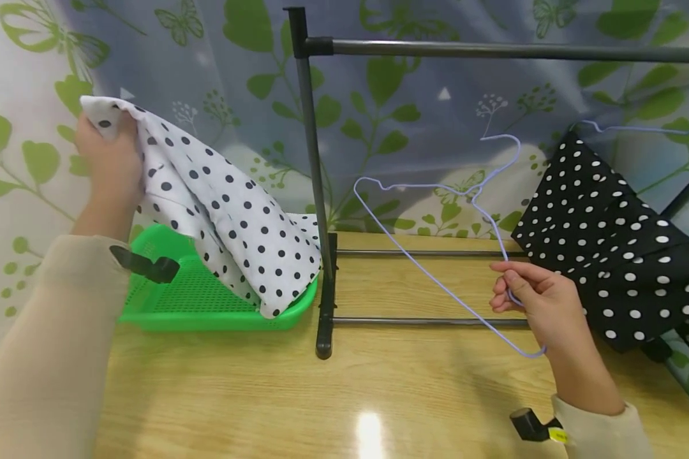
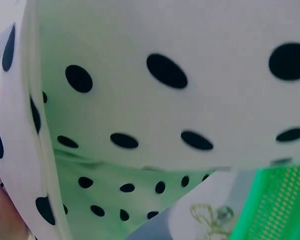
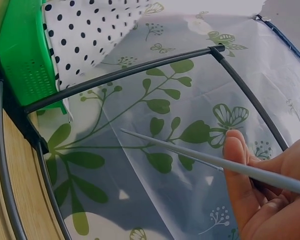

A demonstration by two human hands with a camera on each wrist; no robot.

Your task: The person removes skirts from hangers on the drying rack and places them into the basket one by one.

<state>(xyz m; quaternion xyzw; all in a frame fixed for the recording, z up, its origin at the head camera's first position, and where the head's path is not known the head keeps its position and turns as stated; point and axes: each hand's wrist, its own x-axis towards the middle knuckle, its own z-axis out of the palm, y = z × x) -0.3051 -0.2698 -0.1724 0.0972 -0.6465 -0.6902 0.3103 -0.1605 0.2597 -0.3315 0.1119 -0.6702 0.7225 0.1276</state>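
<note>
Head view downward, wrists close — shared green basket (image 1: 207, 306)

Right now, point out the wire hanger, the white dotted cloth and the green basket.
wire hanger (image 1: 430, 273), head view, long lower wire.
white dotted cloth (image 1: 229, 210), head view, middle of draped panel.
green basket (image 1: 207, 315), head view, front rim.

I see soft matt cloth (image 1: 229, 210), a thin smooth wire hanger (image 1: 436, 255), a perforated plastic basket (image 1: 207, 306), and a glossy wood-grain surface (image 1: 321, 395).
</note>
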